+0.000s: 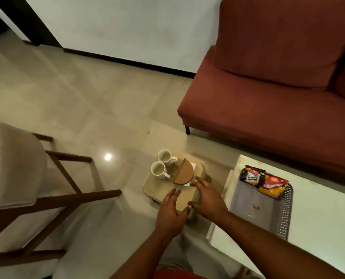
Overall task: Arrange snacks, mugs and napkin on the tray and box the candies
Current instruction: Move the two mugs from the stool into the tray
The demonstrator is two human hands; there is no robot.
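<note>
Two white mugs, one at the back point(165, 155) and one nearer point(158, 169), stand on a small beige stool point(153, 185). Beside them a round brown box point(184, 176) has its lid tilted up, with a white napkin point(193, 165) behind it. My left hand point(171, 210) hovers open over the stool's near side. My right hand point(206, 195) is open, fingers spread, close to the round box. A grey metal tray point(254, 204) lies on the white table and carries two snack packets, a dark one point(251, 175) and a red-yellow one point(273, 185).
The white table point(318, 218) stands at the right. A red sofa point(278, 93) fills the far right. A wooden chair with a pale cushion point(16, 170) stands at the left. Tiled floor point(87, 107) stretches behind the stool.
</note>
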